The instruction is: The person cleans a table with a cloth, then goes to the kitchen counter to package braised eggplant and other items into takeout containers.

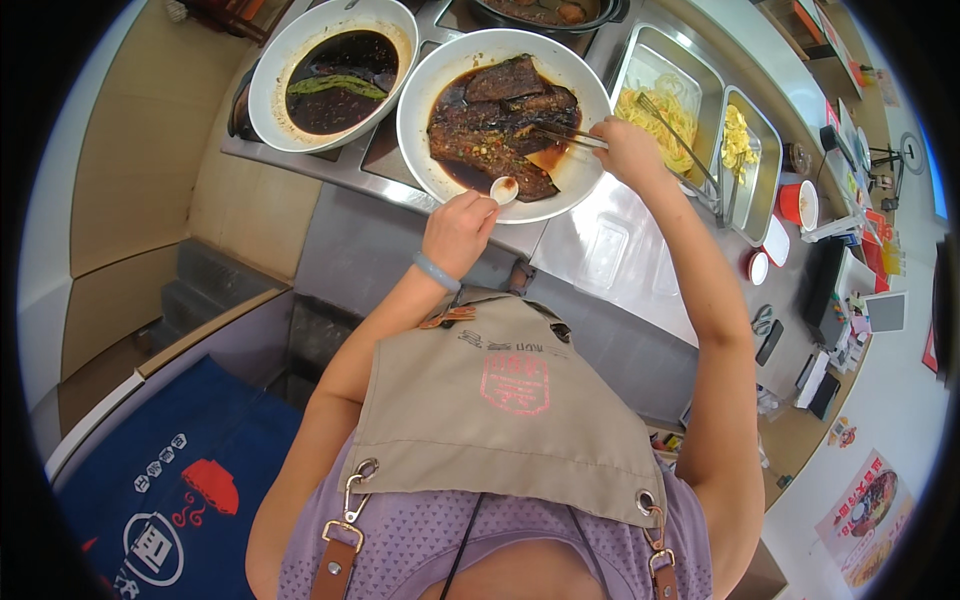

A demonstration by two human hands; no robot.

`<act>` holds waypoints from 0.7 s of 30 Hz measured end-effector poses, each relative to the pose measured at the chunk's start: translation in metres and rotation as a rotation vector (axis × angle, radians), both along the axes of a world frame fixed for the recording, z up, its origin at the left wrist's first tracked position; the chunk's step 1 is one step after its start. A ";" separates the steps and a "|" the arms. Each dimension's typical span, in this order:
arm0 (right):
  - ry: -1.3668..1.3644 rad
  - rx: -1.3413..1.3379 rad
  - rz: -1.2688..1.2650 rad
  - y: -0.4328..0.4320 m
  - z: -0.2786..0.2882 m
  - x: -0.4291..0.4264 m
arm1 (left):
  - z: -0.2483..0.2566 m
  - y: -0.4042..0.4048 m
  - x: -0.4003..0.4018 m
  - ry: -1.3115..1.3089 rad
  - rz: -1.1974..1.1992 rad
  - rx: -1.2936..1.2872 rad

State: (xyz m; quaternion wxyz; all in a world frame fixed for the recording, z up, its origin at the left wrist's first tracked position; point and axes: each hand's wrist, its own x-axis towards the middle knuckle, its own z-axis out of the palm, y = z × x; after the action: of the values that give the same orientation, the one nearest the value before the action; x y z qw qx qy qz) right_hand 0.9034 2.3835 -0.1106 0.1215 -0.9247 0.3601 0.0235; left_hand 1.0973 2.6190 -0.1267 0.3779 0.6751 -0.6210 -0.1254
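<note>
A large white pan holds dark braised slabs of food in brown sauce, sprinkled with chopped bits. My left hand pinches a small white spoon or scoop with a reddish-brown residue over the pan's near edge. At the pan's right side, my right hand grips metal chopsticks or tongs, whose far ends touch the food. To the left stands another white pan with dark sauce and long green peppers. Whether the right-hand tool is joined cannot be told.
Two steel trays at the right hold yellow-green shreds and fried egg-like pieces, with tongs across them. A dark pot stands behind. Clear plastic lids, red tubs, scissors and a phone lie nearer right.
</note>
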 end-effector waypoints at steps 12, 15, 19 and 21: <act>0.210 0.792 -0.330 -0.018 0.031 -0.006 | -0.005 0.005 0.004 0.049 0.106 0.064; 0.257 0.995 -0.351 -0.025 0.026 0.002 | -0.007 0.004 0.003 0.080 0.118 0.063; 0.188 1.087 -0.379 -0.027 0.007 -0.002 | -0.007 0.007 0.005 0.082 0.152 0.065; 0.143 1.079 -0.375 -0.026 0.010 -0.003 | -0.006 0.010 0.006 0.089 0.180 0.056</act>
State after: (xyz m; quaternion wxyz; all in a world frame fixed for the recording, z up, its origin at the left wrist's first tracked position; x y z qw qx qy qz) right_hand 0.9004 2.3572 -0.1004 0.5536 -0.6482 0.4622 0.2443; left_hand 1.1033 2.6291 -0.1327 0.3958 0.7323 -0.5367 -0.1378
